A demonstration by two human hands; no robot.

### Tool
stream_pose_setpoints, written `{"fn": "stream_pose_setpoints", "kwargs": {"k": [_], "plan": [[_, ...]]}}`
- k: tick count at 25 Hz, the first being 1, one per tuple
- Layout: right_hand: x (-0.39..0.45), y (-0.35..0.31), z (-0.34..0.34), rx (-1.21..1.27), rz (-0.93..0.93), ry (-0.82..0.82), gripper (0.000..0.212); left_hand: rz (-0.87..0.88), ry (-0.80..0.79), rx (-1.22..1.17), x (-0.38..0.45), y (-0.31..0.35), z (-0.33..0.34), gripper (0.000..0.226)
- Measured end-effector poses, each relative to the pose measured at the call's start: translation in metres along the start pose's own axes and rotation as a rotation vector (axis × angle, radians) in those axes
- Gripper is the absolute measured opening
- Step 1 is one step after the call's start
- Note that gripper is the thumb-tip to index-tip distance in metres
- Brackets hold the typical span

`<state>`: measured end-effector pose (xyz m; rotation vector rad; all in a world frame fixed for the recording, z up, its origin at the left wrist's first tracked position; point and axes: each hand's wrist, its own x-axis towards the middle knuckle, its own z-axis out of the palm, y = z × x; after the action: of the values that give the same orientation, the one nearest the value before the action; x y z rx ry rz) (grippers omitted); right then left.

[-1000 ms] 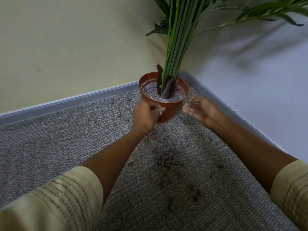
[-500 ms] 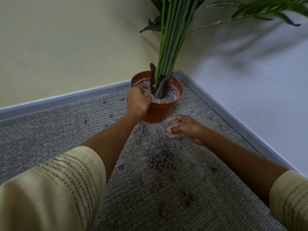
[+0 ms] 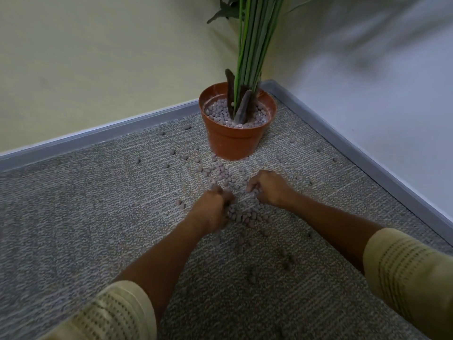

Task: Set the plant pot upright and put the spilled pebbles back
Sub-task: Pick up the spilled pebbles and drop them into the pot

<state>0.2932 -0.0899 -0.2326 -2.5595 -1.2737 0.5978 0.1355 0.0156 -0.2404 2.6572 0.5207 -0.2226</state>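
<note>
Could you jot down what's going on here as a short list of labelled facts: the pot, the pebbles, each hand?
pot: plant pot upright on the carpet, in the wall corner
pebbles in pot: fill it around the stems
spilled pebbles: scattered in front of the pot, thickest between the hands
left hand: fingers curled, gathering pebbles
right hand: fingers curled down into the pebbles
task: pot righted, pebbles still out

Single head-worn view, looking forward and down, close over carpet (image 3: 73, 229), facing a room corner
</note>
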Motion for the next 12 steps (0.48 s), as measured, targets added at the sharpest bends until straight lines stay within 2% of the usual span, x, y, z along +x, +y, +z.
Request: {"fn": "stream_pose_setpoints", "kwargs": {"k": [2,4,9,12], "plan": [[-0.001,-0.002,0.009,-0.101,-0.037,0.047,0.025,0.059,-0.106,0.215,-0.003,0.006,0.010,0.050],[-0.002,-0.003,0.014,-0.154,-0.081,0.055,0.028,0.062,-0.095,0.305,-0.002,0.012,0.017,0.054],[0.000,0.002,0.016,-0.019,-0.040,0.037,0.026,-0.004,-0.108,0.176,0.002,0.008,0.018,0.064],[0.000,0.003,0.010,0.113,0.035,0.028,0.016,-0.033,-0.113,0.177,0.003,0.004,0.019,0.065]]}}
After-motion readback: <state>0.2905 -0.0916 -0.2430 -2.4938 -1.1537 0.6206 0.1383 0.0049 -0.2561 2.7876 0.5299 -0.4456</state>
